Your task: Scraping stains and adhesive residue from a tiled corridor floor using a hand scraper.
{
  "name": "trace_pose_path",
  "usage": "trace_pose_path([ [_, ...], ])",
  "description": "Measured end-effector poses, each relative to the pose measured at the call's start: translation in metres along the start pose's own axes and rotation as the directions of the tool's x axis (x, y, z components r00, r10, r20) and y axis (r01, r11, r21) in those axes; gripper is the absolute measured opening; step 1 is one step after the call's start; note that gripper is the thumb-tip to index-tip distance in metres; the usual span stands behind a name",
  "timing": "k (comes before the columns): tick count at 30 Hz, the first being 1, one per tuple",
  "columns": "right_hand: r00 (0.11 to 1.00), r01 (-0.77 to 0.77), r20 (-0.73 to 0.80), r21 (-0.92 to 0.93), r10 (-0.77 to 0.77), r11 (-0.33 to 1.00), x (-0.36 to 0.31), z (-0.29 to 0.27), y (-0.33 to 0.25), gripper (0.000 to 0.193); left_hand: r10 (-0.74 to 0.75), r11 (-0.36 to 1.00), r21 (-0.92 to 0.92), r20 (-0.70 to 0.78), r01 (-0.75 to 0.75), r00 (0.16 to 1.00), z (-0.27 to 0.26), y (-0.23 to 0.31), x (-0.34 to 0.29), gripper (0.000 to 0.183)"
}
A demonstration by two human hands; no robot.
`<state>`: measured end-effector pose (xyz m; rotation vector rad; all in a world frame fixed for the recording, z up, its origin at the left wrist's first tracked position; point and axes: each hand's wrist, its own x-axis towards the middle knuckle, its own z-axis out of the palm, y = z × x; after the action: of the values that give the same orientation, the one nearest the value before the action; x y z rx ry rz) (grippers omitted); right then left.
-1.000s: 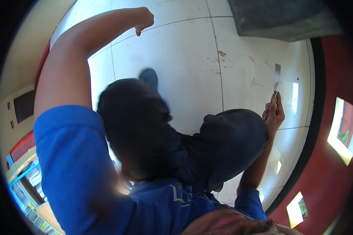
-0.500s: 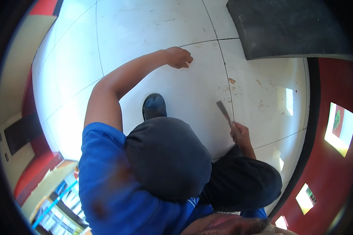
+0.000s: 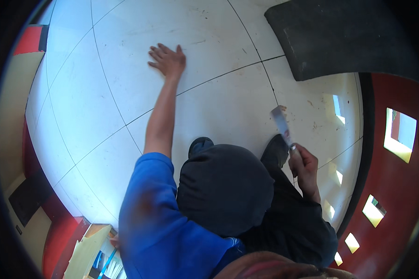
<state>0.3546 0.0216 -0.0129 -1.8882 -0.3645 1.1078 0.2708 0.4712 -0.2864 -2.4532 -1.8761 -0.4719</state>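
My left hand (image 3: pixel 169 60) is stretched far out over the white tiled floor (image 3: pixel 219 107), its fingers spread and nothing in it. Whether the palm presses on the tile I cannot tell. In my right hand (image 3: pixel 304 165), the fingers are wrapped round the handle of a putty knife (image 3: pixel 281 122). Its flat metal blade points away from me, beside a small brown patch of residue (image 3: pixel 283 108) near a tile joint. The blade's tip partly covers that patch. My dark-trousered knee (image 3: pixel 226 190) is bent between the arms.
A dark slab or mat (image 3: pixel 344 37) lies at the far right. A red wall (image 3: pixel 391 181) with square openings runs along the right, above a black skirting (image 3: pixel 365 139). More brown specks (image 3: pixel 315 125) dot the tiles near it. My dark shoes (image 3: pixel 200 145) stand close by.
My left hand has swung away and to the left, its fingers now spread. The putty knife in my right hand has moved slightly right, its blade now at the brown residue.
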Motion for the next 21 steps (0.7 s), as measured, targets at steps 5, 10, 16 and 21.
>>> trace_pose_path([
  [5,0.988,-0.088,-0.099,0.301,0.122,0.95,0.071,0.011,0.002,0.027,0.329,0.942,-0.133,0.169,-0.309,0.929,-0.017,0.054,-0.063,0.075],
  [10,0.993,-0.117,0.03,0.291,0.113,0.95,0.105,0.036,0.003,0.026,0.654,0.563,-0.742,0.13,-0.365,0.745,-0.066,0.024,-0.075,0.058],
  [16,0.983,-0.141,0.168,0.402,0.079,0.905,0.143,0.04,0.017,0.026,0.92,0.391,-0.662,0.274,-0.64,0.279,-0.148,-0.044,-0.037,0.012],
  [21,0.972,-0.211,0.196,0.478,0.131,0.853,0.151,0.032,0.026,0.021,0.701,0.4,-0.332,0.711,-0.855,0.052,-0.244,-0.04,-0.015,0.015],
])
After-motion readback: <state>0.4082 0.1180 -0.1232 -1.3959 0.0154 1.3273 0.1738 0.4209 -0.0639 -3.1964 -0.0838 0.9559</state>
